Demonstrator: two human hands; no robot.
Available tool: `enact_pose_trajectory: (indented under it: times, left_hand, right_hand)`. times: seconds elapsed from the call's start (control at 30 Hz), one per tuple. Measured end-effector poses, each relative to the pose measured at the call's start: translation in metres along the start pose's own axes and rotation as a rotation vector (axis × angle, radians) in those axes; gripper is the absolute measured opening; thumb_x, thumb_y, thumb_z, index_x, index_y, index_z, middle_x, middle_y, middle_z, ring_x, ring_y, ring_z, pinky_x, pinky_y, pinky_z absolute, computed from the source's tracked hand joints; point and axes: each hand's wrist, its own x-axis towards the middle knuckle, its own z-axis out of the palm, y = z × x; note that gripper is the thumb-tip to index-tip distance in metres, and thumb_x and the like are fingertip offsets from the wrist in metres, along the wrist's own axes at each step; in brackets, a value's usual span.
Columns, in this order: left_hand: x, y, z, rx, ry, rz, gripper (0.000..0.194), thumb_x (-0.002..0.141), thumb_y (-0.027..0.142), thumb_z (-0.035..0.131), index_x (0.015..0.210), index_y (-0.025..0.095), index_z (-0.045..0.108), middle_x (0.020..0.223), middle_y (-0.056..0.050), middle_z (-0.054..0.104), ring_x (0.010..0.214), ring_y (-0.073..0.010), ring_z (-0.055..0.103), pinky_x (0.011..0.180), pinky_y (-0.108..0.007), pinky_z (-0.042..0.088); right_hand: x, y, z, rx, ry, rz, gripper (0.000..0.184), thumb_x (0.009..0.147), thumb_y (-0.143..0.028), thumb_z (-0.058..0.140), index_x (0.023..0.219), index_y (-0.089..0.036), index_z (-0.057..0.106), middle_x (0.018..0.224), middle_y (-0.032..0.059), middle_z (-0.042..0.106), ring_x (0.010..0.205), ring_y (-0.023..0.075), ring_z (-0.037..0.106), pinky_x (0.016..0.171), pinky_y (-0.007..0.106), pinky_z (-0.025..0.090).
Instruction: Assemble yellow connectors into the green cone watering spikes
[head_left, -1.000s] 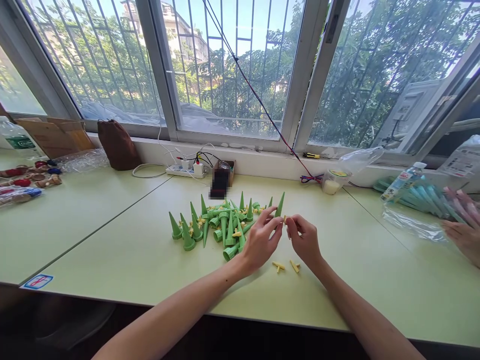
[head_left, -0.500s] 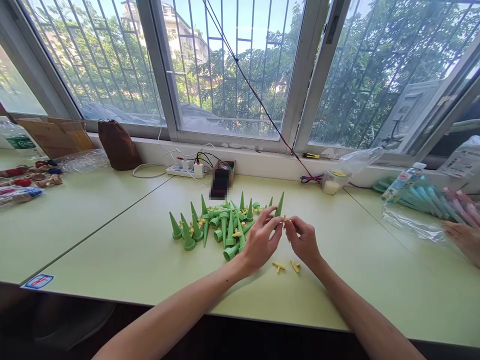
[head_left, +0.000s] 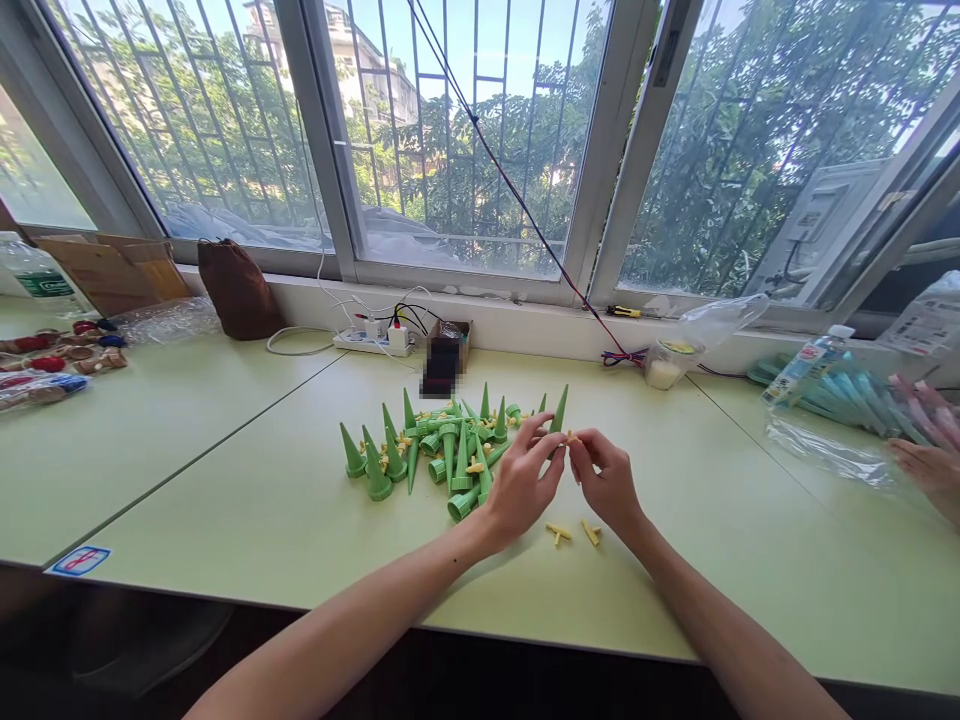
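My left hand (head_left: 529, 475) is closed on a green plastic spike (head_left: 559, 408), whose pointed end rises above the fingers while its base is hidden. Close beside it, my right hand (head_left: 604, 475) pinches a small yellow T-shaped piece (head_left: 570, 436) against the spike's side; the fingers mostly cover it. Whether the piece sits in the spike, I cannot tell. Two more yellow T-shaped pieces, a left one (head_left: 558, 534) and a right one (head_left: 591, 533), lie below my hands. Left of my hands is a pile of green spikes (head_left: 461, 460) mixed with yellow pieces, some spikes standing point up.
A power strip (head_left: 371, 344) and a small box (head_left: 459, 345) stand by the window. A brown pouch (head_left: 238, 290) is at the back left. On the right are a jar (head_left: 666, 365), a bottle (head_left: 808, 365) and another person's hand (head_left: 926, 475) at pink and teal strips (head_left: 862, 400).
The fingers of my right hand have shifted very slightly at the yellow piece, which shows a little less. Otherwise the hands and the pile stay as they were.
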Motion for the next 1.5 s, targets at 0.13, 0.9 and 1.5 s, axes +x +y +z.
enact_pose_trajectory:
  times: [0.13, 0.9, 1.5]
  left_hand:
    - [0.0005, 0.0017, -0.0003, -0.008, 0.000, 0.010, 0.015, 0.092, 0.011, 0.055, 0.103, 0.019, 0.063, 0.126, -0.012, 0.057, 0.091, -0.0151, 0.066, 0.085, -0.032, 0.057]
    - [-0.0010, 0.0024, -0.0001, 0.001, -0.005, -0.054, 0.015, 0.093, 0.015, 0.055, 0.105, 0.021, 0.062, 0.127, -0.010, 0.058, 0.096, -0.0169, 0.067, 0.087, -0.033, 0.056]
    - [-0.0010, 0.0029, -0.0005, -0.010, 0.003, -0.052, 0.015, 0.093, 0.014, 0.055, 0.104, 0.021, 0.061, 0.126, -0.010, 0.058, 0.092, -0.0150, 0.066, 0.086, -0.031, 0.056]
  right_hand:
    - [0.0007, 0.0001, 0.0001, -0.029, -0.005, 0.025, 0.032, 0.100, -0.037, 0.044, 0.074, -0.020, 0.053, 0.053, -0.0050, 0.048, 0.045, 0.0098, 0.043, 0.046, 0.023, 0.037]
    - [0.0003, -0.0004, 0.0010, -0.006, -0.041, 0.054, 0.032, 0.100, -0.042, 0.045, 0.077, -0.021, 0.051, 0.057, -0.0043, 0.049, 0.046, 0.0102, 0.044, 0.046, 0.022, 0.038]
    - [0.0002, -0.0015, 0.0029, -0.008, -0.023, 0.074, 0.032, 0.100, -0.045, 0.043, 0.081, -0.021, 0.053, 0.056, -0.0043, 0.050, 0.046, 0.0105, 0.044, 0.045, 0.022, 0.038]
